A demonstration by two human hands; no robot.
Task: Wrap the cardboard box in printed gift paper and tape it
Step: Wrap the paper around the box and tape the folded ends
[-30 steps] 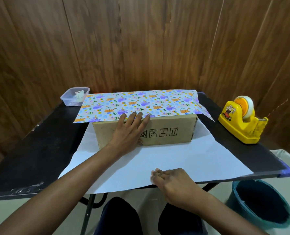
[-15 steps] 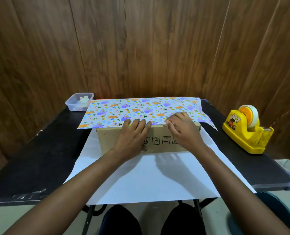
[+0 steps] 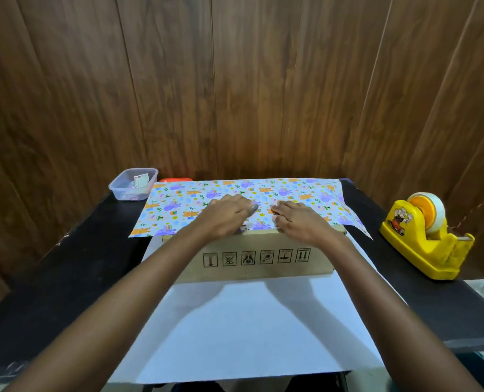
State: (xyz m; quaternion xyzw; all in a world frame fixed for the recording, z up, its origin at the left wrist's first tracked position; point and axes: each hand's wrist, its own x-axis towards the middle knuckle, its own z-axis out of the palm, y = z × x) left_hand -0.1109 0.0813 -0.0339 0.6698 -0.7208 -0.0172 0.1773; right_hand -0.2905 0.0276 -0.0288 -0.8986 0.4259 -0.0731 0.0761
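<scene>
Cardboard box (image 3: 263,260) under animal-print paper (image 3: 178,206); left hand (image 3: 229,215) and right hand (image 3: 298,223) lie flat, pressing it down.

Craft corner — wood-panelled wall (image 3: 235,80), black table (image 3: 65,278), tape dispenser (image 3: 424,239)

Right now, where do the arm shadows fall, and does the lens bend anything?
Head view: both arms cast soft shadows on the white paper in front of the box; head view also curves the wall boards toward the frame edges, a wide-angle distortion; no harsh glare on the yellow tape dispenser.
</scene>
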